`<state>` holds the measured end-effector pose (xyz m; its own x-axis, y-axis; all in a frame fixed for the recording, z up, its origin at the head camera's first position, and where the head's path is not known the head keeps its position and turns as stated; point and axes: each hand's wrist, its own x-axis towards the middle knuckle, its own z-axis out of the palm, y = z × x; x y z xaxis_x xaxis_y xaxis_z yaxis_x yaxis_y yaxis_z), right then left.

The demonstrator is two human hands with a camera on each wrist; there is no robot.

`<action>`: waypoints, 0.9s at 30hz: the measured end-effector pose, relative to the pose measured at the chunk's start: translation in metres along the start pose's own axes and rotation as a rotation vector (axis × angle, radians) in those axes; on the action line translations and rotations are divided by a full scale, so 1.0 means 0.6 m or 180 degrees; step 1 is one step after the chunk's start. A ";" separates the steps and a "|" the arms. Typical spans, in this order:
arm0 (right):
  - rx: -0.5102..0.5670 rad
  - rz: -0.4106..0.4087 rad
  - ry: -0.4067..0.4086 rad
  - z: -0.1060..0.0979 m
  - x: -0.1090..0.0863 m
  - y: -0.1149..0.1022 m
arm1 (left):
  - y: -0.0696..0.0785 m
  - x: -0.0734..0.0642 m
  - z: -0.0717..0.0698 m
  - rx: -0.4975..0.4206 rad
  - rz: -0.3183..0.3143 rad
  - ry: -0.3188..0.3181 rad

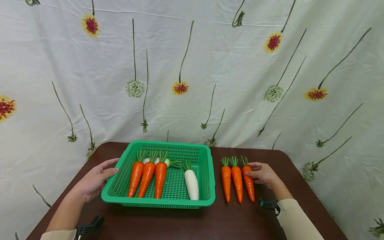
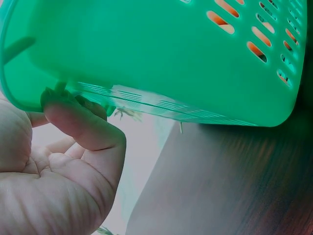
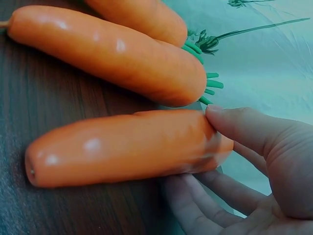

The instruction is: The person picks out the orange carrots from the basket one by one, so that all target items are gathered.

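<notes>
My left hand (image 1: 95,180) grips the left rim of a green plastic basket (image 1: 115,196), its thumb bent over the edge in the left wrist view. Three carrots (image 1: 148,178) with green tops lie in the basket's left part. Behind their tops a white radish (image 1: 167,162) lies crosswise, partly hidden. Another white radish (image 1: 192,185) lies toward the right side. On the table right of the basket, three more carrots (image 1: 226,181) lie in a row. My right hand (image 1: 264,175) pinches the rightmost carrot (image 3: 122,147) near its top, between thumb and fingers.
The dark brown wooden table (image 1: 168,223) carries the basket and the loose carrots. A pale cloth (image 1: 234,66) with printed flowers hangs behind it and along its sides. Dark wrist straps (image 1: 90,226) are worn on both arms.
</notes>
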<state>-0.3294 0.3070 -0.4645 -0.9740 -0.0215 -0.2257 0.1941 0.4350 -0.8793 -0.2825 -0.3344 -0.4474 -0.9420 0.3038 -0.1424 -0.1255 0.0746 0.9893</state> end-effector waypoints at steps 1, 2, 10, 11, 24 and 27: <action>-0.0004 -0.0004 -0.0010 0.000 0.000 0.000 | 0.000 0.000 0.000 0.0000 0.0003 -0.0002; -0.0008 -0.0008 -0.0017 0.000 -0.001 -0.001 | 0.000 0.000 0.000 -0.0004 0.0006 -0.0005; -0.0249 -0.0160 0.0154 0.001 0.000 -0.005 | -0.003 0.001 -0.001 -0.0008 0.0016 -0.0008; -0.0333 -0.0222 0.0222 0.001 0.000 -0.007 | -0.003 0.002 -0.001 -0.0005 0.0019 -0.0006; -0.0754 -0.1110 0.0899 0.040 -0.025 -0.078 | -0.001 0.001 -0.001 -0.0011 0.0003 -0.0014; -0.0662 -0.1190 0.0815 0.057 -0.032 -0.098 | -0.001 0.000 0.000 -0.0009 -0.0009 -0.0019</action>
<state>-0.3183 0.2508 -0.4230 -0.9750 0.0000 0.2223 -0.1761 0.6106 -0.7721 -0.2825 -0.3345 -0.4479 -0.9398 0.3093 -0.1455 -0.1291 0.0728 0.9890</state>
